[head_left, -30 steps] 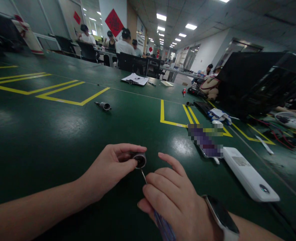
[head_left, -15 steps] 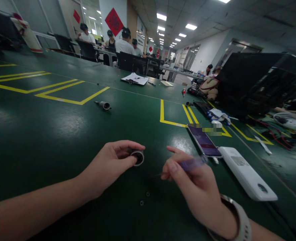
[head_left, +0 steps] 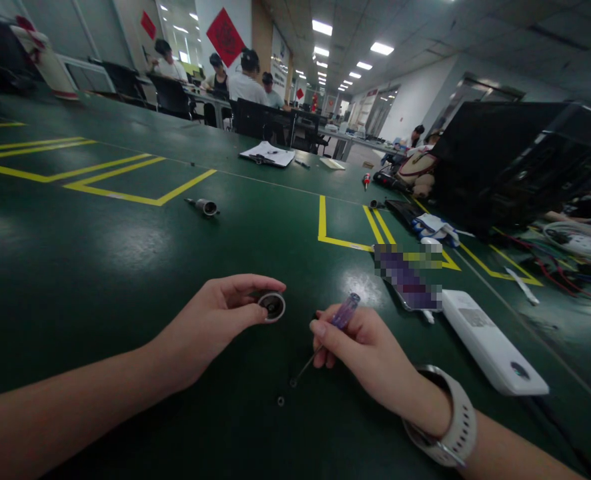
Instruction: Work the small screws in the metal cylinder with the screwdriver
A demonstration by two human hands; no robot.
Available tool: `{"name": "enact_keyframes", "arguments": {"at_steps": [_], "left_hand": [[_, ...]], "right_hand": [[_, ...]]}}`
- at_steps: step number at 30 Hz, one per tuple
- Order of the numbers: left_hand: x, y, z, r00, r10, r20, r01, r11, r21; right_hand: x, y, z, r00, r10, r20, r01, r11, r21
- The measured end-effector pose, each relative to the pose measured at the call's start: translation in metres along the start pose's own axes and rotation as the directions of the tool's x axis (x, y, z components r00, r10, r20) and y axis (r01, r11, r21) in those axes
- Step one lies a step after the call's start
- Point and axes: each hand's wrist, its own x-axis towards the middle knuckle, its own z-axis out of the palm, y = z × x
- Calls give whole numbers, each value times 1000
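My left hand (head_left: pixel 228 308) is closed around a round, hollow metal part (head_left: pixel 272 307), its open end turned toward me; the far side is hidden by my fingers. In my right hand (head_left: pixel 353 343) is a screwdriver (head_left: pixel 346 311) with a translucent purple handle and a thin shaft slanting down to the left. Its tip meets a tiny nut-like piece (head_left: pixel 293 383) on the green table (head_left: pixel 140 427). A second tiny piece (head_left: pixel 281 401) lies just below and left of it.
Another metal part (head_left: pixel 207 208) lies farther back. To the right are a phone (head_left: pixel 405 283) and a white power bank (head_left: pixel 495 343) with a cable. A clipboard with paper (head_left: pixel 268 154), loose wires (head_left: pixel 570 277) and a black case (head_left: pixel 515 167) stand beyond. People sit in the background.
My right hand has turned and come left, bringing the screwdriver tip down to one tiny piece. In my left hand the metal part is tilted more toward me.
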Motion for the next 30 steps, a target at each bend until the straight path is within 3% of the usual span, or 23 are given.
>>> {"name": "enact_keyframes", "arguments": {"at_steps": [2, 6, 9, 14, 16, 30], "left_hand": [[0, -1, 0, 1000, 10, -5, -10, 1000, 2], [0, -3, 0, 998, 58, -23, -58, 998, -28], [1, -3, 0, 996, 89, -25, -90, 994, -61], [0, -3, 1, 994, 112, -9, -112, 992, -58], [-1, -3, 3, 993, 116, 7, -116, 992, -41], [-3, -4, 9, 989, 150, 15, -151, 986, 75]], "right_hand": [[-4, -3, 2, 987, -157, -27, 149, 972, -179], [-12, -6, 5, 894, -446, 28, 414, 803, -429], [-14, -5, 5, 834, -551, 34, 497, 724, -479], [-13, -9, 4, 664, -746, -44, 612, 576, -542], [-13, -11, 5, 621, -783, -39, 620, 521, -586], [-9, -3, 14, 596, -801, 51, 609, 410, -679]]}}
